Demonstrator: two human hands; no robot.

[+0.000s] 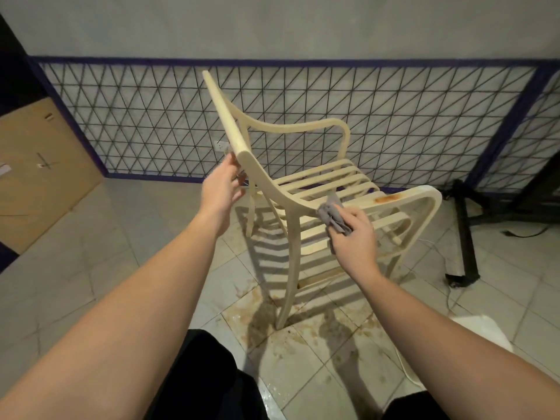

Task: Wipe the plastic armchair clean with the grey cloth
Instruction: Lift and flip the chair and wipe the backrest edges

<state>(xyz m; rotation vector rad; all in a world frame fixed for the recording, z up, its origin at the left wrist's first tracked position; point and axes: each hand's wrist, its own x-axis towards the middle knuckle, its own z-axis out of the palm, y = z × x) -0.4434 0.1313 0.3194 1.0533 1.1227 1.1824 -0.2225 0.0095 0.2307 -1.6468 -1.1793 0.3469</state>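
Plastic armchair [303,189]: near armrest runs left to right; right hand [353,237] bunches grey cloth [331,215] on it, rust-brown stain [386,199] further right; left hand [221,187] grips backrest.

A single wide-angle view comes from the person's head, facing forward and steeply down. Both bare forearms enter from the lower corners and converge toward the middle of the frame, where the cream slatted plastic armchair [306,189] stands close, within arm's reach. The pale tiled floor [100,237] fills the lower half; the grey wall with its black triangle-pattern mesh panel [409,122] runs across the upper half and bows at the edges from lens distortion. No second view exists to overlap.
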